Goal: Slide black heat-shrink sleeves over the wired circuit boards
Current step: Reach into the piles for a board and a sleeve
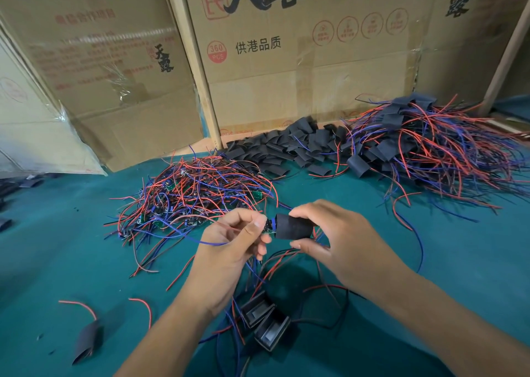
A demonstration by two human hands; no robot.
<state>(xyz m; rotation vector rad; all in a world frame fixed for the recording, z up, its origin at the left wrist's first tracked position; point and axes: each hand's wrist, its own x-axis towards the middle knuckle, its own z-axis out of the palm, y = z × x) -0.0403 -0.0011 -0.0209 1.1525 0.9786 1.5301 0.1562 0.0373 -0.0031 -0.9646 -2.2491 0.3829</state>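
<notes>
Soft even light, edges warped (wide-angle), slight blur

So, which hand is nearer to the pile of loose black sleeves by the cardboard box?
Right. The right hand is below the loose sleeve pile, almost straight under it; the left hand is below too, but further left.
</notes>
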